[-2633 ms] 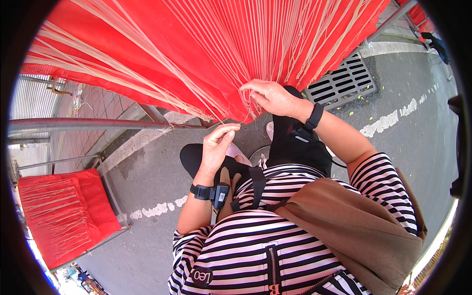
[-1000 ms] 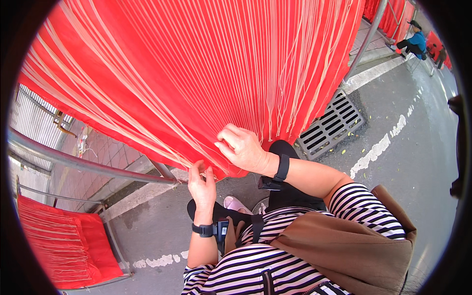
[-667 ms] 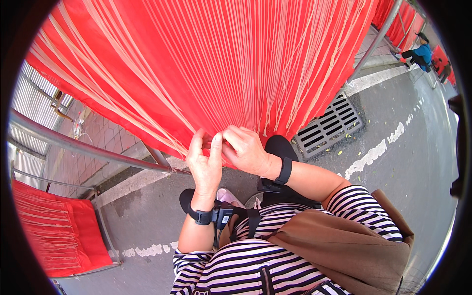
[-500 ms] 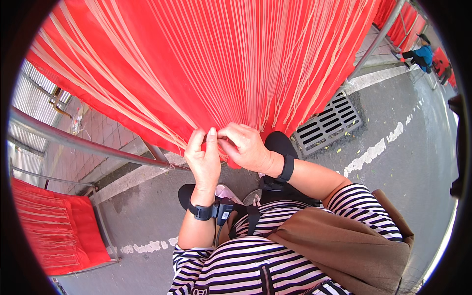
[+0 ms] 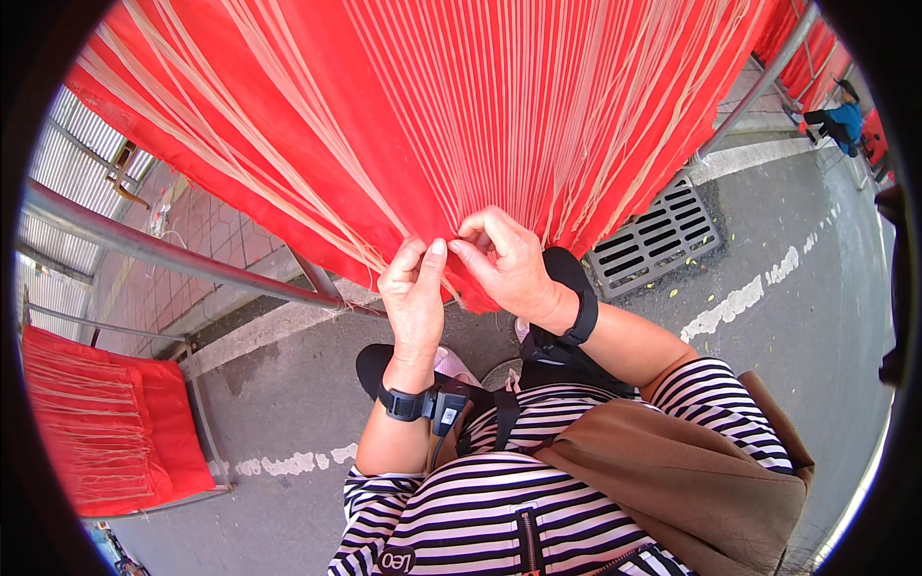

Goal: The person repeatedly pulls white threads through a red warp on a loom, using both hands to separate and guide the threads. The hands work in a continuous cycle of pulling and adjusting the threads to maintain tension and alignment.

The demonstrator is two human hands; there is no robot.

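Observation:
A large red cloth [image 5: 230,154] slopes down toward me, with many long cream threads [image 5: 495,125] stretched over it, drawing together near my hands. My left hand [image 5: 413,298] is closed in a pinch, its thumb pressed to the bent index finger at the cloth's near edge. Thumb and forefinger of my right hand [image 5: 519,274] pinch just beside it, the other fingers curled. Fine thread ends seem to lie between the fingertips, though too thin to make out fully. To the right, the threads hang in separate bunches, apparently knotted at their ends.
A metal rail [image 5: 182,254] runs along the left. Another red cloth with threads [image 5: 173,432] is stretched on a frame at lower left. A drain grate [image 5: 658,240] lies in the road at right. Far right, a person in blue [image 5: 843,123] sits near more red cloth.
The right hand has turned and its fingers have lifted, opening a gap between the hands' backs; the thumb tips stay close. The whole view has shifted slightly.

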